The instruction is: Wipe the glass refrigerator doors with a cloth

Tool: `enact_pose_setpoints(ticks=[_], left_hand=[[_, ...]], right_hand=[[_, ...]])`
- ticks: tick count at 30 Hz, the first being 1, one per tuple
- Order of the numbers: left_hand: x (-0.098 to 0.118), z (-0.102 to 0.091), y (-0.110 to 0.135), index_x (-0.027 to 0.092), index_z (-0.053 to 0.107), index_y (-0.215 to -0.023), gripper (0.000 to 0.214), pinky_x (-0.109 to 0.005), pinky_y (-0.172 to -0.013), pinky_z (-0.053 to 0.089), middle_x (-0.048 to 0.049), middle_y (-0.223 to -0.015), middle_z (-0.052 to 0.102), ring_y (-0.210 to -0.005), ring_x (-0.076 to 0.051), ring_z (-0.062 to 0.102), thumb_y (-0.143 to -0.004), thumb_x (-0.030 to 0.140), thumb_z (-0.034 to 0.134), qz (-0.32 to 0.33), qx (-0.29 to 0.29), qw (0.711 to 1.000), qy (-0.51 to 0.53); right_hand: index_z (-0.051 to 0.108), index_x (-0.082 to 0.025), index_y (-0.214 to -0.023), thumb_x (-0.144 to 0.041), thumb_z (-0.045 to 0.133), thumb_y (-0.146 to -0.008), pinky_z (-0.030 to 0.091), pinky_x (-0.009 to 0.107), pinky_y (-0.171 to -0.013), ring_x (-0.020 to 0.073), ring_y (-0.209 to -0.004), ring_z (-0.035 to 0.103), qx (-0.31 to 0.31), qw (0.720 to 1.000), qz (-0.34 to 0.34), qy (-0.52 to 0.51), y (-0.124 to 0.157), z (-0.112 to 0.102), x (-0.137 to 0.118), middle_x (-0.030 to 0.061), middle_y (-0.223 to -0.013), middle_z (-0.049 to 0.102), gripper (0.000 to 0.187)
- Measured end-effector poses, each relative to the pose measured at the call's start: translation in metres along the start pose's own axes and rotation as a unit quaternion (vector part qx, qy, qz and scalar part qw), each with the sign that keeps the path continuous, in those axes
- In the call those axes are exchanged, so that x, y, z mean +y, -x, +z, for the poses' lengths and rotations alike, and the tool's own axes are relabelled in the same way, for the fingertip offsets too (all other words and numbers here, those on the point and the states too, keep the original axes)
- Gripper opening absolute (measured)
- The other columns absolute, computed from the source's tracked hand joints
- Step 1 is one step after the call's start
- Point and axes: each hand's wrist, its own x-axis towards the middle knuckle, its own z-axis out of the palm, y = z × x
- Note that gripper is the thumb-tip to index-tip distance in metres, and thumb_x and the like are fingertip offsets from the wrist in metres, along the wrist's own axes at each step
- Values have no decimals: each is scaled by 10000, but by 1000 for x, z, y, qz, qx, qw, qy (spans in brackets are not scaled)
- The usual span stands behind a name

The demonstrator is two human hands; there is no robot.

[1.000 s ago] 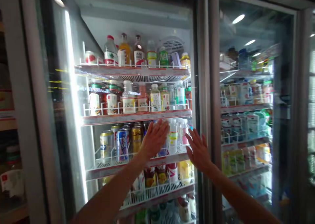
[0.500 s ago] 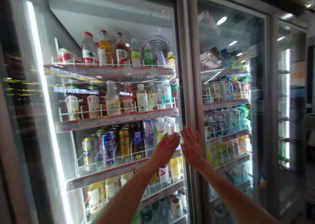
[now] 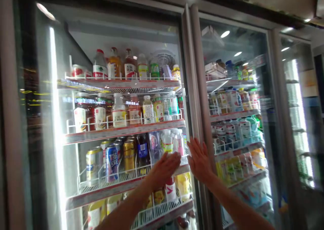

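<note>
My left hand [image 3: 165, 167] lies flat with fingers stretched out against the glass door [image 3: 121, 31] of a lit drinks fridge, near the door's right edge. My right hand [image 3: 199, 159] is pressed open on the door frame [image 3: 196, 88] between this door and the neighbouring one. Neither hand holds anything. Behind the glass near my left hand stand cans [image 3: 129, 155] and bottles [image 3: 167, 141] on a wire shelf [image 3: 111, 184].
Several shelves of bottles [image 3: 131, 108] and cartons fill the left fridge, with a fan grille [image 3: 163, 58] at the top. A second glass-door fridge [image 3: 235, 115] stands to the right, and a third door [image 3: 296, 122] beyond it.
My left hand has slid rightward and down along the glass toward my right hand. The view has shifted, so the fridges sit further left in the picture.
</note>
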Motion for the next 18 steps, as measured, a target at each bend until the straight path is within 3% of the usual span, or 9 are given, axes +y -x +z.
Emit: enact_pose_setpoints(ticks=[3, 8, 12, 14, 17, 18], left_hand=[[-17, -8, 20, 215, 418, -1327, 460, -512, -1141, 16, -25, -1496, 255, -1398, -249, 130, -881, 330, 421, -94, 15, 995, -38], [-31, -19, 52, 244, 471, -1283, 445, -492, -1146, -17, -5, -1508, 214, -1408, -234, 79, -862, 386, 446, -17, 1, 1000, -24], [-44, -29, 72, 246, 484, -1281, 448, -501, -1146, 17, -22, -1458, 337, -1407, -243, 80, -842, 336, 491, -153, 26, 986, -58], [-47, -35, 84, 245, 483, -1282, 451, -497, -1147, 19, -16, -1472, 304, -1407, -246, 77, -842, 345, 481, -125, 11, 990, -57], [-53, -44, 105, 262, 468, -1293, 451, -459, -1156, 5, 26, -1506, 198, -1408, -225, 76, -852, 359, 450, -10, -25, 999, -40], [-57, -46, 112, 267, 465, -1294, 449, -451, -1158, 9, 31, -1503, 206, -1408, -218, 80, -853, 347, 453, -15, -24, 999, -42]], right_hand=[[177, -196, -1449, -238, 322, -919, 206, 488, -1109, 212, -1385, 214, -6, 1000, 2, -13, -2, 9, -10, 103, -1427, 390, 551], [210, -194, -1441, -239, 342, -915, 204, 483, -1114, 214, -1390, 197, -29, 999, -12, -42, -11, 23, -32, 90, -1444, 363, 545], [219, -182, -1439, -226, 362, -906, 196, 498, -1118, 226, -1390, 193, -12, 998, -29, -59, -19, 33, -50, 99, -1445, 359, 553], [219, -177, -1438, -214, 373, -898, 203, 510, -1115, 234, -1389, 198, -14, 997, -36, -72, -21, 37, -60, 107, -1439, 368, 563], [205, -185, -1440, -199, 371, -891, 205, 527, -1113, 234, -1387, 203, -22, 995, -41, -94, -24, 41, -70, 106, -1440, 367, 574], [197, -189, -1442, -200, 370, -891, 202, 530, -1113, 233, -1387, 201, -22, 994, -44, -100, -25, 42, -73, 103, -1444, 360, 578]])
